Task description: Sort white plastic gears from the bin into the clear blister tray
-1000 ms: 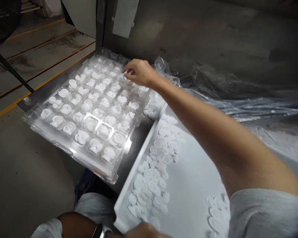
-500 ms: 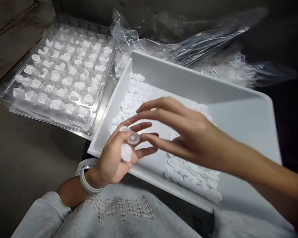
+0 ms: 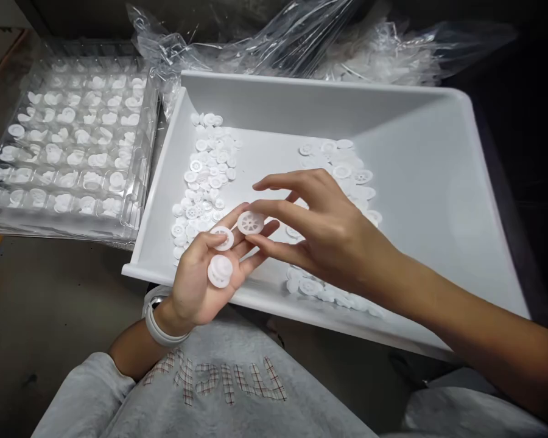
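My left hand is palm up over the near left edge of the white tray. Its thumb presses a small white plastic wheel against the fingers. On the palm below rests a second white piece, a stacked pair of round parts. Between the thumb and index finger of my right hand is a spoked white wheel, held just above the left fingertips. Piles of similar small wheels lie in the tray's left side, and larger ones lie partly hidden behind my right hand.
A stack of transparent compartment trays filled with white parts stands to the left. Behind the tray lies crumpled transparent plastic bagging, with more white pieces inside. The tray's raised walls surround its back and right side.
The view has turned, so the tray and compartment stack appear further left. My right thumb and index finger have closed on the spoked wheel. The left fingers have spread flatter under the parts.
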